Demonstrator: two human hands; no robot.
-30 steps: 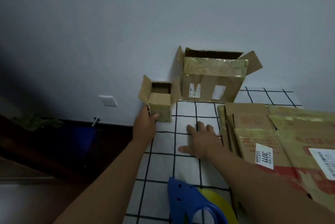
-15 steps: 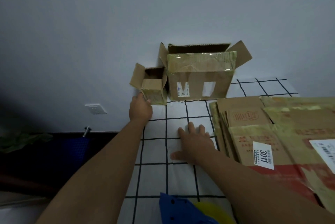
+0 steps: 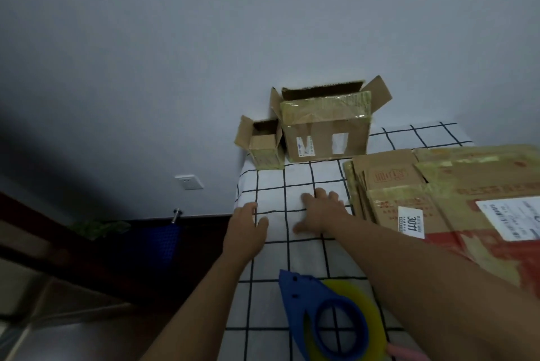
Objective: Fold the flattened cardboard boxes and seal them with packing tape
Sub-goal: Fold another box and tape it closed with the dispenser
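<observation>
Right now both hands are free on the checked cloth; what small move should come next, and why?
Probably the right hand should move right to the stack of flattened boxes and take the top one. Two boxes, the small box and the larger box, already stand by the wall, both hands hold nothing, and the tape dispenser lies near.

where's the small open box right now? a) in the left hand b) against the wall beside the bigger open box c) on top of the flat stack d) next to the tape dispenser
b: the small open box stands at the wall, left of the bigger open box; the left hand lies flat on the cloth, apart from it.
</observation>
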